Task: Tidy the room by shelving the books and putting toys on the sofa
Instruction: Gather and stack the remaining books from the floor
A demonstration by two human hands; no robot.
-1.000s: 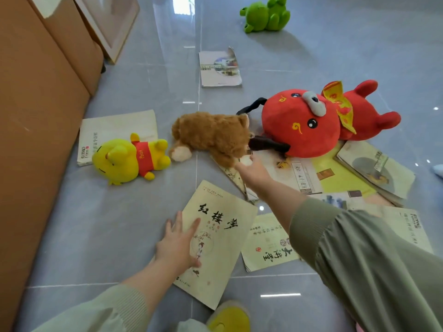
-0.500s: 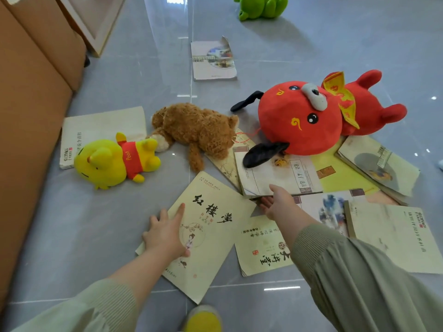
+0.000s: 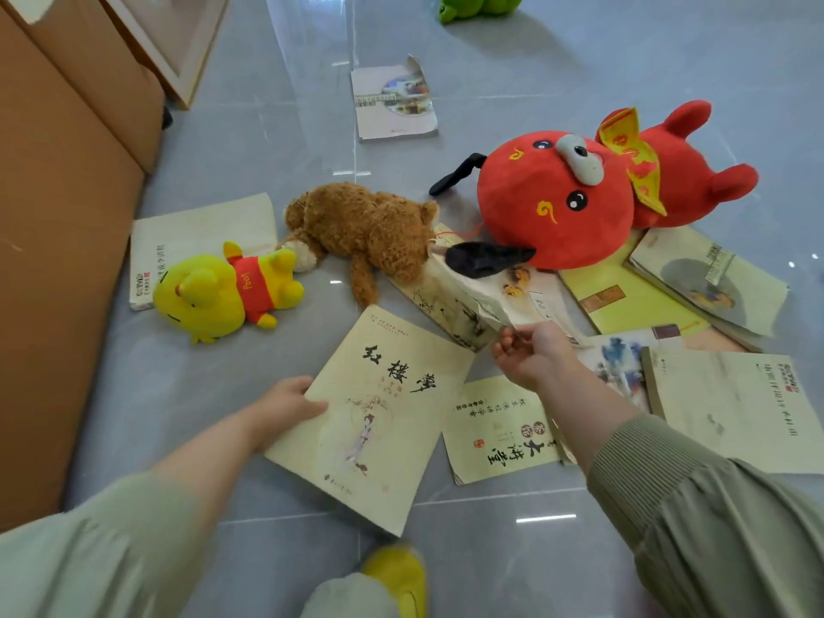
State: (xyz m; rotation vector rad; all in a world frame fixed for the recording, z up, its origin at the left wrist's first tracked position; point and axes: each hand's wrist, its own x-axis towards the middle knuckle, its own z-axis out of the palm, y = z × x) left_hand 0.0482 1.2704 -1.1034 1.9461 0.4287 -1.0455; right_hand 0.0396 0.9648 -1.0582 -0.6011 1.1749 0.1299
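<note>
Two books on the floor point(image 3: 490, 91) are gripped: left hand point(image 3: 285, 410) holds the cream book point(image 3: 379, 421), right hand point(image 3: 535, 356) pinches a floppy book point(image 3: 468, 305) pinned under the red plush point(image 3: 557, 202). Pulling could tear its cover.

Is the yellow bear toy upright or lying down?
Lying down: the yellow bear toy lies flat on the grey floor.

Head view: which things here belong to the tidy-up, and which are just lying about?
Job: front book, held by left hand; curled book, pinched by right hand; far book; red plush; brown bear; yellow bear; green toy.
Lying about: cardboard box; frame.
</note>
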